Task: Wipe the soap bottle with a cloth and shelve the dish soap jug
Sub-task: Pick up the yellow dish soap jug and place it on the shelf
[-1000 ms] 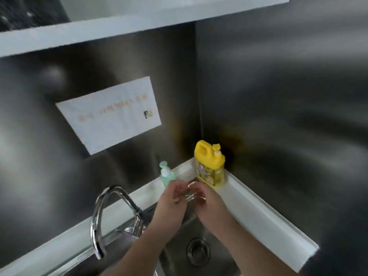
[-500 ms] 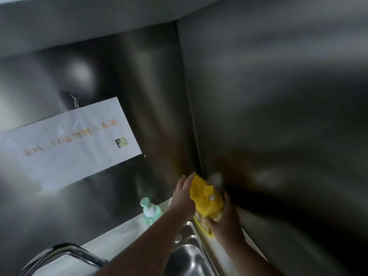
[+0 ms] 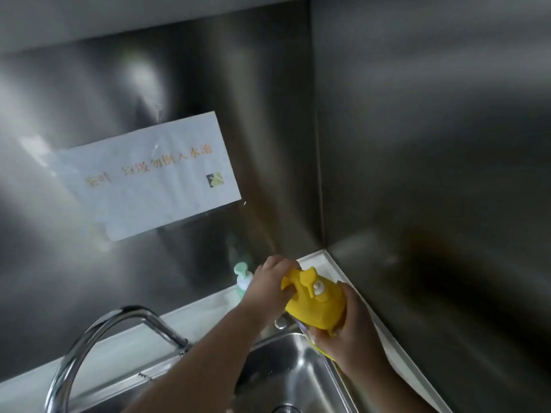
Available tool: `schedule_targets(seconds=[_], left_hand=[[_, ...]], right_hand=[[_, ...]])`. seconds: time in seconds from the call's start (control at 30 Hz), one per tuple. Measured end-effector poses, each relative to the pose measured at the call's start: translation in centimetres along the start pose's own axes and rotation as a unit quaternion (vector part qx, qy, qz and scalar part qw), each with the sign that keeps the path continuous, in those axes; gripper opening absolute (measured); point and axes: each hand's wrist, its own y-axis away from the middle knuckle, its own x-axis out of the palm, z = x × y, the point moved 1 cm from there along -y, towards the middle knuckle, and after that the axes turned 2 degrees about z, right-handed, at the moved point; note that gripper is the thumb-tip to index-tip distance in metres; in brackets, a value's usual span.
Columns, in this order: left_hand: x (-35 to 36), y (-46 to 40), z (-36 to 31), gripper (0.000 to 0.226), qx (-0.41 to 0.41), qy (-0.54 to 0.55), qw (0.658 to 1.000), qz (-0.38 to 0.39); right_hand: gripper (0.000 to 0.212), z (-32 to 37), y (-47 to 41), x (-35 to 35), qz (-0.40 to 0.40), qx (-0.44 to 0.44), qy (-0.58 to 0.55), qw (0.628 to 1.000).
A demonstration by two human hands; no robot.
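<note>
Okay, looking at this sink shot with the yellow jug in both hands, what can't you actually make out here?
All in the head view:
- yellow jug: its label and lower body are covered by the right hand.
- green pump bottle: the left hand hides most of it.
- Cloth: none in view.
- Shelf for the jug: out of frame.
- sink drain: cut off by the bottom edge.
- wall notice: its left characters are washed out by glare.

The yellow dish soap jug (image 3: 316,305) tilts over the sink's back right corner, cap toward the camera, gripped at handle and lower body. At its ten o'clock, a pale green pump soap bottle (image 3: 242,280) stands upright on the white ledge.
</note>
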Motion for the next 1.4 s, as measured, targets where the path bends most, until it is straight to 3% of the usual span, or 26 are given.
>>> schedule_targets(seconds=[0.17,0.33,0.47,0.53,0.6,0.73,0.8,0.93,1.13,1.33,1.4], left_hand=[[-6.4,10.8,-0.5,0.040,0.100,0.033,0.991,-0.088],[-15.5,25.8,0.8,0.058,0.106,0.184,0.970,-0.121],[-23.2,39.0,3.3,0.069,0.108,0.314,0.929,-0.164],[-27.2,45.4,5.3,0.062,0.110,0.368,0.910,-0.156],[-30.8,51.2,7.4,0.060,0.097,0.350,0.921,-0.145],[-37.5,60.8,10.7,0.103,0.054,0.324,0.938,-0.113],[-40.2,64.7,11.2,0.099,0.068,0.338,0.934,-0.091],[-44.9,70.0,11.9,0.090,0.087,0.370,0.912,-0.155],[-53.0,73.5,15.3,0.106,0.054,0.332,0.886,-0.319],[-59.1,73.7,18.7,0.079,0.008,0.330,0.850,-0.411],[-60.8,73.4,20.2,0.074,-0.033,0.297,0.842,-0.450]], right_hand=[[0.090,8.5,8.8,-2.5,0.037,-0.026,-0.108,0.993],[0.084,19.3,20.1,-0.9,0.021,-0.083,-0.142,0.986],[0.077,30.3,28.2,2.3,0.012,-0.123,-0.181,0.976],[0.080,35.7,31.7,4.1,0.029,-0.124,-0.219,0.967],[0.083,41.2,34.4,5.6,0.060,-0.143,-0.262,0.953],[0.071,51.4,38.0,8.1,0.115,-0.157,-0.343,0.919],[0.069,56.1,39.2,9.2,0.134,-0.160,-0.364,0.908],[0.090,63.5,40.6,11.0,0.176,-0.186,-0.347,0.902],[0.092,71.8,40.4,15.5,0.254,-0.267,-0.327,0.871],[0.077,77.1,38.8,22.8,0.335,-0.303,-0.312,0.836],[0.091,78.8,38.3,25.2,0.327,-0.322,-0.270,0.846]])
